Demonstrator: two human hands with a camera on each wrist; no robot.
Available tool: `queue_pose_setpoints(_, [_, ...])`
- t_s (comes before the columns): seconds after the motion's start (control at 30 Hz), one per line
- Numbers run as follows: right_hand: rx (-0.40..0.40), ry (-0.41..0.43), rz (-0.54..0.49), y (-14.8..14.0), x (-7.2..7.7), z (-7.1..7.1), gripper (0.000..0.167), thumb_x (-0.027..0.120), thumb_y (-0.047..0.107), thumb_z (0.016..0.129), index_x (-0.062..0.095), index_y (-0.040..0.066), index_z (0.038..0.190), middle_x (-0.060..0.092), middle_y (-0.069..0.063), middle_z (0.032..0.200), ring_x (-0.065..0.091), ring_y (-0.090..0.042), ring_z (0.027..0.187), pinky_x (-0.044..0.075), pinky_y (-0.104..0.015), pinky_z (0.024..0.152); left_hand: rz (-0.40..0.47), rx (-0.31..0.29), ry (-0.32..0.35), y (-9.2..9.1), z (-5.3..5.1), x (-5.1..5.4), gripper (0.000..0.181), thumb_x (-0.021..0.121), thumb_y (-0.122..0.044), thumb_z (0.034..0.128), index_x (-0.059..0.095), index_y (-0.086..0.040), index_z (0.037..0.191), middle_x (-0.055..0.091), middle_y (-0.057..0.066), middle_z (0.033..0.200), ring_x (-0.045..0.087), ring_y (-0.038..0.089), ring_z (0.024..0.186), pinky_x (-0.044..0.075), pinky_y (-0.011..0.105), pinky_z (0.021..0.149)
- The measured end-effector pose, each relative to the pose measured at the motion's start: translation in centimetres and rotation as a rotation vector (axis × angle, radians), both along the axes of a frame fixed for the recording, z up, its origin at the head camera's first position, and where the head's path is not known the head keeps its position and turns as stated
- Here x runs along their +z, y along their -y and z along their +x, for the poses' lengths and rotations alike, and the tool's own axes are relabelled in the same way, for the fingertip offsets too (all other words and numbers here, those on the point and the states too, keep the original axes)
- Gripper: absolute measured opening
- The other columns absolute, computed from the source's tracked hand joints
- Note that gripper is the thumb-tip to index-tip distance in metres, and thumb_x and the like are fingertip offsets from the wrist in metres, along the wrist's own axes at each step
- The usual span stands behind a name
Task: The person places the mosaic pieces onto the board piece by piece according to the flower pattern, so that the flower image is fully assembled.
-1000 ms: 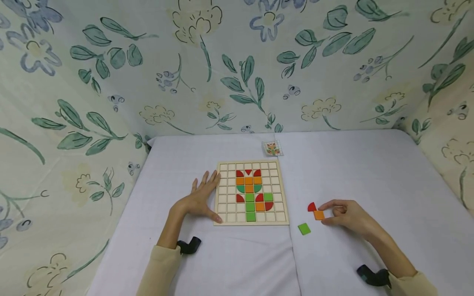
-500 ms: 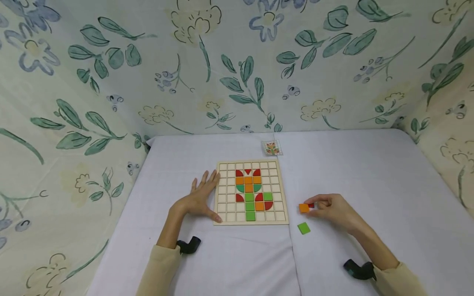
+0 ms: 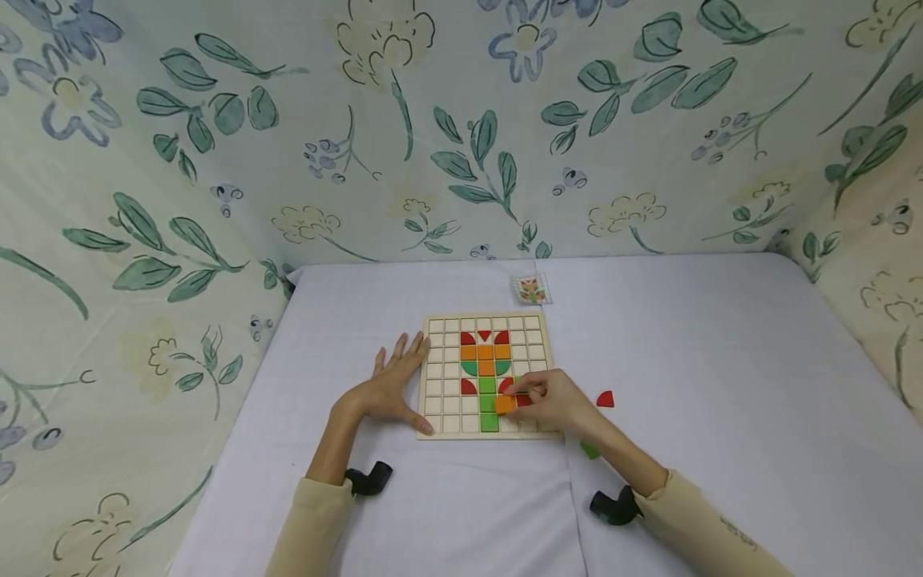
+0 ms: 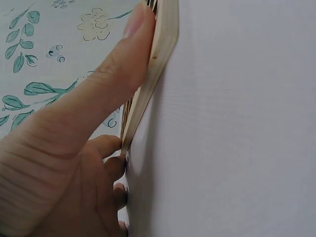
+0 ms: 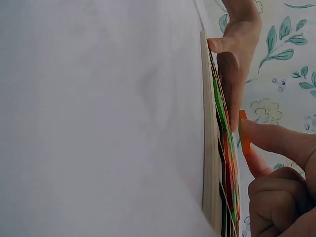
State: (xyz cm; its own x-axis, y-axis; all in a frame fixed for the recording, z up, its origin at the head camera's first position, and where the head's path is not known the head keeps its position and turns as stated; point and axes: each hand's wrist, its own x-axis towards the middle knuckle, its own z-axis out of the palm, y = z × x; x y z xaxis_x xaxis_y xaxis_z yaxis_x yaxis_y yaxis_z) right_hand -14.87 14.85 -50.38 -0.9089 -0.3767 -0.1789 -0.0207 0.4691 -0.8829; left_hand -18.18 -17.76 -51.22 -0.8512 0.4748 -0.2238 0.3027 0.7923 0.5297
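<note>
A wooden grid board [image 3: 442, 385] carries red, orange and green tiles set in a flower-like pattern. My left hand [image 3: 385, 394] rests along the board's left side with its fingers spread; in the left wrist view the thumb [image 4: 113, 74] lies on the board's edge. Over the lower middle of the board, my right hand [image 3: 558, 401] pinches an orange square tile [image 3: 505, 405] between thumb and finger. The right wrist view shows this orange tile [image 5: 244, 133] tilted and apart from the board. The hand covers several cells beneath it.
Right of the board, a red quarter-round tile [image 3: 605, 399] and a green square tile [image 3: 590, 450], partly hidden by the right forearm, lie on the white cloth [image 3: 692, 336]. A small pattern card [image 3: 530, 289] lies behind the board. A floral curtain stands at the back.
My right hand has carried the orange tile leftward from the loose tiles to over the board. The red quarter-round tile has stayed on the cloth. My left hand has kept its place.
</note>
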Motion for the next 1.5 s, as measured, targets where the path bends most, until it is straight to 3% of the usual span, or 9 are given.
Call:
queue_pose_setpoints(0.47, [-0.008, -0.031, 0.026, 4.9, -1.0, -0.8, 0.025, 0.090, 0.011, 0.078, 0.078, 0.007, 0.098, 0.036, 0.005, 0.053, 0.030, -0.010, 0.048, 0.024, -0.020, 0.047, 0.001, 0.003, -0.006, 0.0, 0.2, -0.1, 0.151, 0.099, -0.051, 0.0589, 0.003, -0.010, 0.167, -0.008, 0.010, 0.176, -0.017, 0.037, 0.161, -0.012, 0.066, 0.128])
queue_pose_setpoints(1.5, [-0.032, -0.063, 0.041, 6.0, -1.0, -0.4, 0.016, 0.087, 0.012, 0.082, 0.081, 0.011, 0.097, 0.035, 0.005, 0.052, 0.030, -0.010, 0.047, 0.022, -0.019, 0.046, -0.024, 0.000, 0.003, 0.1, -0.1, -0.3, 0.152, 0.098, -0.054, 0.0596, -0.001, -0.013, 0.167, -0.011, 0.006, 0.176, -0.020, 0.034, 0.161, -0.013, 0.063, 0.128])
